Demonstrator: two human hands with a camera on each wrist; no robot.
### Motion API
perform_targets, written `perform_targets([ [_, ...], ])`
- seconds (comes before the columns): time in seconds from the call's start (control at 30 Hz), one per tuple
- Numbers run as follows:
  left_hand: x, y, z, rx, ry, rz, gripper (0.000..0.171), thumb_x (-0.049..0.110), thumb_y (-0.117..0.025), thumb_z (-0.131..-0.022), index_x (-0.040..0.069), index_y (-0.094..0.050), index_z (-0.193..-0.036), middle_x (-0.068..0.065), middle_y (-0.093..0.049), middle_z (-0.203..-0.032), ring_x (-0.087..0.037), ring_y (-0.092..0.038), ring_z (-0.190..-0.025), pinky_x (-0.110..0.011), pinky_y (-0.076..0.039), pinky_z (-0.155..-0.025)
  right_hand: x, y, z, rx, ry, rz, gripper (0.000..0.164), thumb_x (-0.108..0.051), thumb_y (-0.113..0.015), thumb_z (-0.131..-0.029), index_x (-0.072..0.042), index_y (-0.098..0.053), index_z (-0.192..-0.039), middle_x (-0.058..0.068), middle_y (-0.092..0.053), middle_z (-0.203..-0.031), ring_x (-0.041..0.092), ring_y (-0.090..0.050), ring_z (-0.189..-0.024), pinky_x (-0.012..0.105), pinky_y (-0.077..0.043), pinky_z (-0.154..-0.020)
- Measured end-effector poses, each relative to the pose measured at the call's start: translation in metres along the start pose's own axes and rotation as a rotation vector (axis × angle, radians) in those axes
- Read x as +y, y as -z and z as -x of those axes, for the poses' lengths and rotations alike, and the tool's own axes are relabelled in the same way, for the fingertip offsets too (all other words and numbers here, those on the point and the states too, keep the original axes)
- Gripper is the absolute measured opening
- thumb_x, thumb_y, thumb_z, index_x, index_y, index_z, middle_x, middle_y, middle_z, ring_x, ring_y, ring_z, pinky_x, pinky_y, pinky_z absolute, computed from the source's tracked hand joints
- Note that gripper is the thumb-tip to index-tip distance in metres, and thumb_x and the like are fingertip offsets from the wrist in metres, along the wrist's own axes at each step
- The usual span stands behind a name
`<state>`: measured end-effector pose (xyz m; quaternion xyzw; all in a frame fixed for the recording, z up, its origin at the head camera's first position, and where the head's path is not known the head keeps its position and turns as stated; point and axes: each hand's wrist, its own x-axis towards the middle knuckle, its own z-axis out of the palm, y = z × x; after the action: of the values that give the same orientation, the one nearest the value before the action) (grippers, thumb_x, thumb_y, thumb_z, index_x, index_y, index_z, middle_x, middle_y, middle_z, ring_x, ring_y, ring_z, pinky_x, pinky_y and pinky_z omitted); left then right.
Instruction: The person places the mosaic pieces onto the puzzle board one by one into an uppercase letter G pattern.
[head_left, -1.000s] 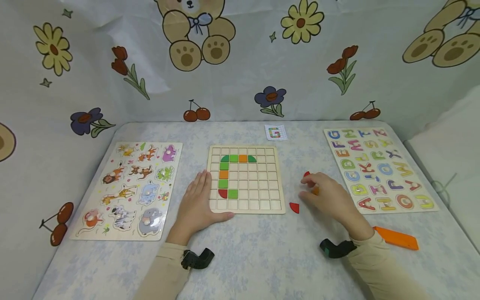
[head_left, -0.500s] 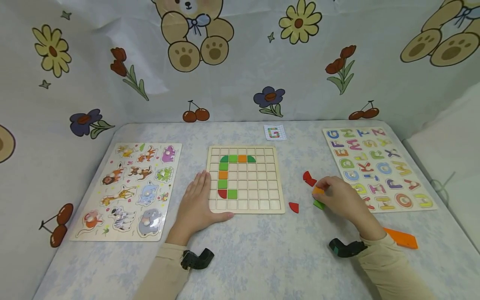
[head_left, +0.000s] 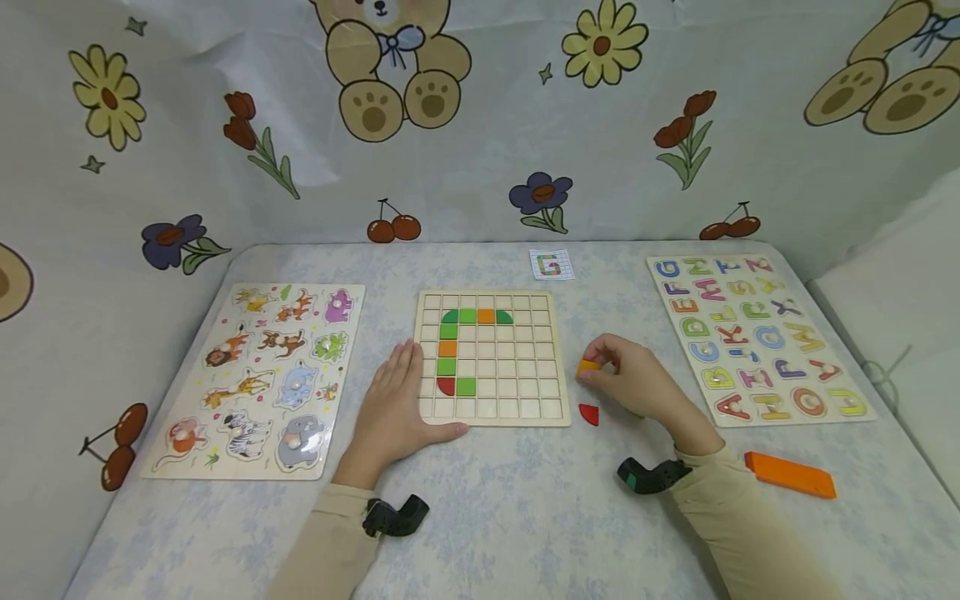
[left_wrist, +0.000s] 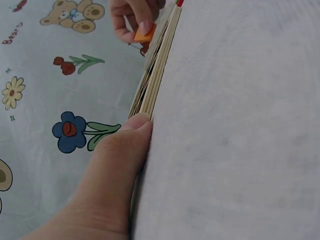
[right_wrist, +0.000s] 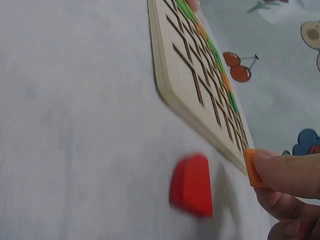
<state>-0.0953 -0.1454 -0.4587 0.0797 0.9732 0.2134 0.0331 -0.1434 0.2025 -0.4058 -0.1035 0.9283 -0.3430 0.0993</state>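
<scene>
A square wooden grid board (head_left: 517, 358) lies mid-table, with green, orange and red tiles set in a C-like line on its left part. My left hand (head_left: 392, 408) rests flat at its left edge, the thumb along the near edge, fingers straight. Right of the board, my right hand (head_left: 633, 379) pinches an orange square tile (head_left: 588, 367) between thumb and fingers, held apart from the board in the right wrist view. A red quarter-round tile (head_left: 589, 414) lies on the table just below that hand. Other loose tiles are mostly hidden behind the hand.
A small card (head_left: 551, 265) with a coloured G pattern lies behind the board. An animal puzzle board (head_left: 255, 383) is at left, an alphabet puzzle board (head_left: 761, 342) at right. An orange bar (head_left: 791, 476) lies near the right forearm.
My right hand picked the orange tile from the loose tiles and carried it left, closer to the board. The left hand stayed where it was.
</scene>
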Motion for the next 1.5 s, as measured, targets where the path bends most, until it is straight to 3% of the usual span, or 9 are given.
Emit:
perform_targets([
  [0.37,0.001,0.000,-0.001,-0.006,0.012,-0.002,0.142,0.088,-0.065,-0.061,0.004,-0.007,-0.159,-0.011,-0.004,-0.168,-0.025,-0.001,-0.157,-0.047,-0.011,-0.127,-0.059,-0.053,-0.027,-0.113,0.101,-0.134,0.017,-0.020,-0.076,-0.089,-0.017,-0.063,-0.099,0.000,-0.063,-0.091,0.016,-0.047,-0.059,0.025,-0.043,-0.057],
  [0.63,0.000,0.000,0.000,0.003,0.005,-0.003,0.141,0.088,-0.064,-0.062,0.003,-0.008,-0.159,-0.012,-0.005,-0.168,-0.026,-0.003,-0.157,-0.048,-0.012,-0.127,-0.076,-0.078,-0.034,-0.135,0.156,-0.068,0.017,-0.022,-0.076,-0.088,-0.018,-0.063,-0.097,-0.004,-0.063,-0.085,0.013,-0.054,-0.067,0.027,-0.047,-0.066],
  [1.0,0.000,0.000,0.000,-0.002,0.003,-0.001,0.141,0.088,-0.064,-0.062,0.004,-0.007,-0.159,-0.011,-0.004,-0.168,-0.026,-0.002,-0.157,-0.048,-0.011,-0.127,-0.082,-0.082,-0.031,-0.121,0.208,0.031,0.010,-0.023,-0.076,-0.088,-0.018,-0.072,-0.095,-0.006,-0.061,-0.096,0.010,-0.056,-0.082,0.028,-0.050,-0.076],
  [1.2,0.000,0.001,0.000,-0.011,0.009,-0.004,0.141,0.088,-0.064,-0.062,0.004,-0.006,-0.159,-0.011,-0.004,-0.168,-0.025,-0.001,-0.157,-0.047,-0.011,-0.127,-0.082,-0.081,-0.025,-0.111,0.269,0.096,0.014,-0.023,-0.077,-0.087,-0.015,-0.079,-0.099,-0.008,-0.062,-0.095,0.005,-0.055,-0.078,0.021,-0.048,-0.067],
  [1.37,0.000,0.000,0.000,-0.014,0.009,-0.006,0.142,0.089,-0.063,-0.061,0.004,-0.006,-0.159,-0.011,-0.003,-0.169,-0.025,-0.001,-0.157,-0.047,-0.011,-0.127,-0.080,-0.070,-0.014,-0.134,0.287,0.121,0.017,-0.019,-0.078,-0.085,-0.015,-0.080,-0.102,-0.007,-0.061,-0.096,0.006,-0.053,-0.074,0.022,-0.047,-0.065],
  [1.5,0.000,-0.001,0.000,-0.009,0.009,-0.004,0.141,0.088,-0.064,-0.062,0.005,-0.006,-0.159,-0.010,-0.003,-0.169,-0.025,-0.001,-0.157,-0.047,-0.011,-0.127,-0.067,-0.054,-0.002,-0.137,0.224,0.118,0.025,-0.021,-0.079,-0.085,-0.017,-0.073,-0.109,-0.005,-0.061,-0.097,0.011,-0.053,-0.079,0.026,-0.046,-0.070],
])
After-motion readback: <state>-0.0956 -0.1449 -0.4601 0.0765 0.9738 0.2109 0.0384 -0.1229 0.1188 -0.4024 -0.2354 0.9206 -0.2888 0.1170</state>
